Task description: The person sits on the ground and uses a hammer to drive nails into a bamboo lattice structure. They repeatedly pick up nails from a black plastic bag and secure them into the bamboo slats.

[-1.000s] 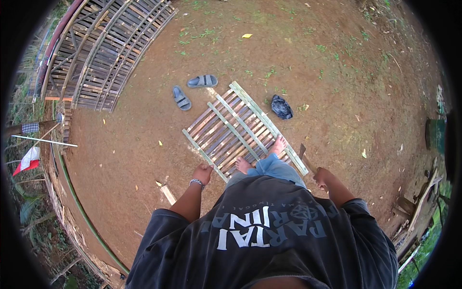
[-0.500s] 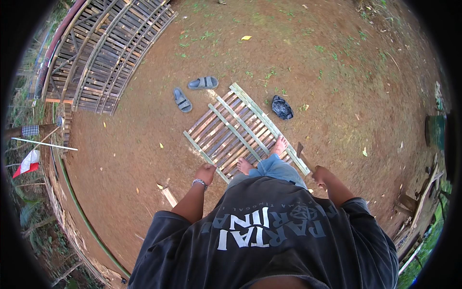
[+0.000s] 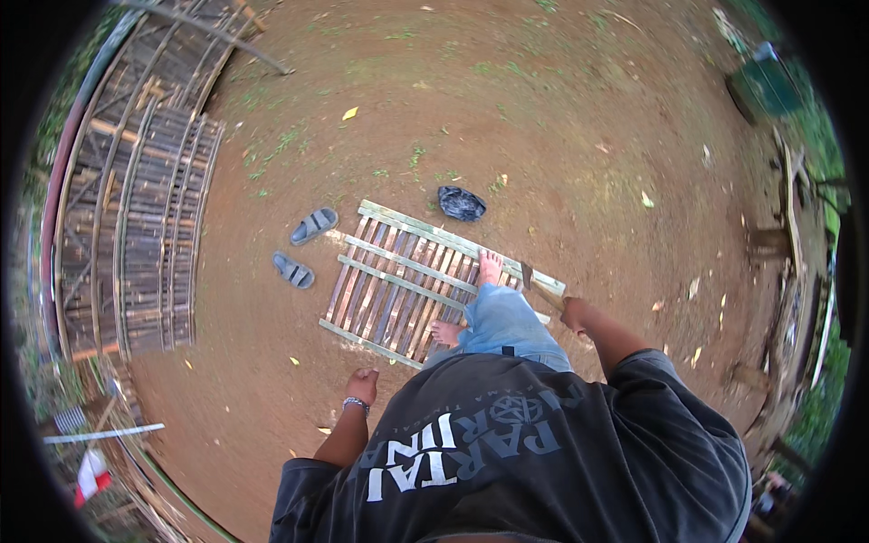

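Observation:
My right hand (image 3: 577, 314) is closed round the wooden handle of a short tool (image 3: 549, 295) with a dark metal head, which looks like a hatchet or hammer. The head hangs over the right end of a slatted bamboo panel (image 3: 409, 264) lying on the ground. Closed into a fist, my left hand (image 3: 362, 385) is held low near the panel's near left edge, apart from it; whatever may be inside is hidden. My bare feet (image 3: 490, 267) are on the panel, one by the long far rail, the other nearer the front.
Grey sandals (image 3: 314, 226) lie left of the panel, and a crumpled black bundle (image 3: 462, 204) beyond it. A large bamboo slat structure (image 3: 136, 217) stands at the left. Far right are a green container (image 3: 768, 86) and timber along the edge. Brown earth (image 3: 597, 199) surrounds the panel.
The view has turned to the right, so the panel, sandals and bundle appear shifted left. My right hand still grips the tool, and my left is still a fist.

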Available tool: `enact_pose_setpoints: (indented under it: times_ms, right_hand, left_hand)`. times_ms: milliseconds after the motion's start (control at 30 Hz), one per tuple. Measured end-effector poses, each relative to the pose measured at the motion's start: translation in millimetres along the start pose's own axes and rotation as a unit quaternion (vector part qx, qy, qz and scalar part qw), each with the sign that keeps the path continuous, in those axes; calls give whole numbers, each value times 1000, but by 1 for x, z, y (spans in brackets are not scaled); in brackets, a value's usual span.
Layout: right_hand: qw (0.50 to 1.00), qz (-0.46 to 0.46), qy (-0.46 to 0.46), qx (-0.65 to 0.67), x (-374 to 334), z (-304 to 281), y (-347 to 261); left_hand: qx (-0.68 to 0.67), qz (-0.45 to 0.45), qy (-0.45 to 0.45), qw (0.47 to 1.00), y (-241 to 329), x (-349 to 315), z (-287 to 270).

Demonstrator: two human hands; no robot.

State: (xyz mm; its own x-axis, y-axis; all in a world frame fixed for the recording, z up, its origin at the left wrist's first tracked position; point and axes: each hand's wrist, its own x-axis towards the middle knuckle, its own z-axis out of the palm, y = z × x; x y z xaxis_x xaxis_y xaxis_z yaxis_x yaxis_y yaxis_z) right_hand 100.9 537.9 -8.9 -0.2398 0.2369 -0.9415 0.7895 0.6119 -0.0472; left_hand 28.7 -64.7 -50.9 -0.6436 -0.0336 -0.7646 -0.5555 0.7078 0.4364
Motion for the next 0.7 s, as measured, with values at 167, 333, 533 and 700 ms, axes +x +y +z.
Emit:
enact_pose_setpoints:
  times_ms: [167, 333, 533, 700]
  right_hand:
    - [994, 29, 9, 107, -5, 49, 64]
    - [990, 95, -39, 96, -11, 76, 76]
    - [997, 64, -31, 12, 33, 97, 105]
    - [1000, -9, 2, 14, 172, 79, 61]
  left_hand:
    - [146, 57, -19, 987, 29, 26, -18]
    - [201, 172, -48, 963, 52, 92, -47]
    - [81, 167, -97, 978, 165, 143, -53]
    - [570, 361, -155, 721, 248, 229, -103]
